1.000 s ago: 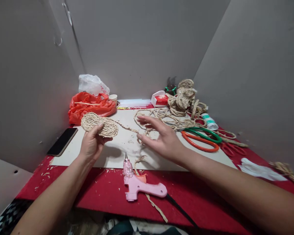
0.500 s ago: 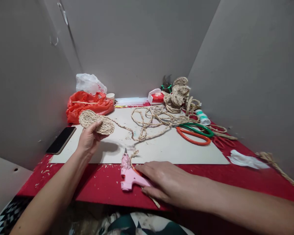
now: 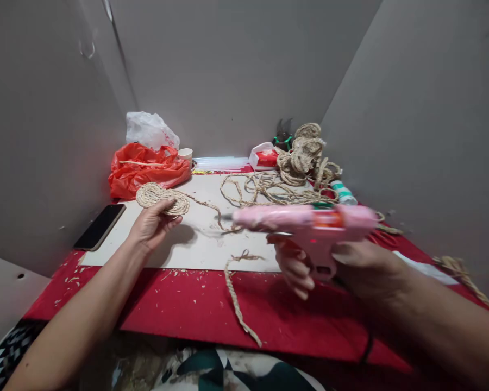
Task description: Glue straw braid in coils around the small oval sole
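Your left hand pinches an oblong tan braided-cord coil, 9 o'clock; your right hand grips a pink plastic glue gun, 4 o'clock; swung low, its nozzle could snag the trailing cord.

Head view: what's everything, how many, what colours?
Table: 1, red, below
Board: 1, white, on table
Glue gun: 1, pink, right hand
Green thing: 1, behind glue gun
Rope mat: 1, tan, left hand
Loose rope: count unclear, tan, board
Short rope: 1, tan, board edge
Rope coils: several, tan, back
Rope bundle: 1, tan, right
Phone: 1, black, left
Bags: 2, one red, one white, left
Cup: 1, white, beside bags
Sticks: several, whitish, back
Box: 1, red-white, back
Pliers: 1, black-green, back
Roll: 1, white-teal, right
Cloth: 1, white, right
Walls: 3, grey, around
Left hand: 1, on rope mat
Right hand: 1, on glue gun
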Demonstrator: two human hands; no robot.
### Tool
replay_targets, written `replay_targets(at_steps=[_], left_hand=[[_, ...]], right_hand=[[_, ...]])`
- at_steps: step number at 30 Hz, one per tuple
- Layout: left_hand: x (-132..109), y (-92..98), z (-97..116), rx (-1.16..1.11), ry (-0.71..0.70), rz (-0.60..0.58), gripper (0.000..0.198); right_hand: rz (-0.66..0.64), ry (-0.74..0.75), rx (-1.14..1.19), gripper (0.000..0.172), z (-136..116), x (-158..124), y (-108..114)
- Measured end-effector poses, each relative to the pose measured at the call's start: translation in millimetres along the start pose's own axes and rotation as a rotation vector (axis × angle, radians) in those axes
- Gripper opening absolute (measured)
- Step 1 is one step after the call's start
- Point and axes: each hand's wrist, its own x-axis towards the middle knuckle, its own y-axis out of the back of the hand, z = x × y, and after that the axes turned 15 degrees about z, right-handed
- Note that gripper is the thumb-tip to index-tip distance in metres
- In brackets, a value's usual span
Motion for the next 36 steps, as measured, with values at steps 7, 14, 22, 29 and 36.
replay_targets(at_steps=[7,14,22,29,36], left_hand=[[2.7,-0.4,-4.2,0.110,-0.047,-0.017,0.005],[3.2,-1.6,-9.1,0.147,0.000,-0.025,0.007],[3.5,-2.2,-15.3,0.135,0.034,-0.064,0.010],[-2.6,-4.9,-17.0,0.169,0.083,-0.077,0.010],[-2.9,-4.9,-17.9,0.151,0.116,-0.090,0.011]], right_hand=[[0.105,-0.050,-0.180,0.033,9.9,14.1,-12.4],[0.316,0.197,-0.341,0.022,-5.7,31.4,-19.2],[0.093,0.212,-0.146,0.027,19.6,34.7,-40.3],[0.213,0.160,-0.120,0.021,30.5,41.5,-37.8],[0.272,0.142,-0.132,0.025,29.8,41.8,-38.1]])
